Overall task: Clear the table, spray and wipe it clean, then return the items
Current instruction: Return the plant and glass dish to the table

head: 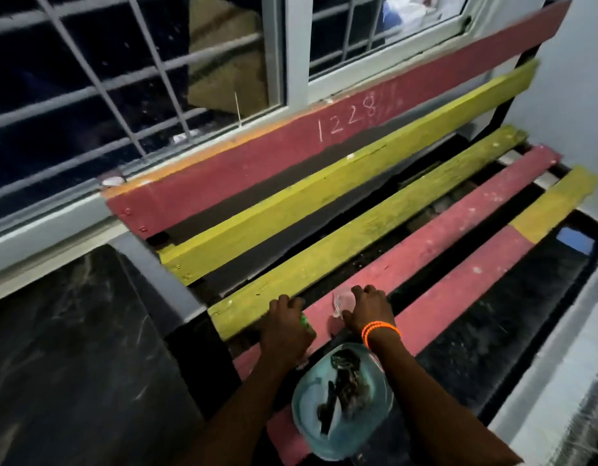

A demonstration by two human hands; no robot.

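Note:
A bench with red and yellow wooden slats (368,230) stands under a barred window. My left hand (285,327) rests on its near slats, closed around a small green object (304,320) that is mostly hidden. My right hand (369,311), with orange bead bracelets at the wrist, holds a small clear glass (341,301) on the red slat. A pale blue plate (311,398) with dark scraps lies on the nearest red slat between my forearms.
The barred window (139,79) runs behind the bench back. Dark stone floor (72,348) lies to the left and under the slats. A white wall (580,95) closes the right side, with a pale ledge (560,381) at the lower right.

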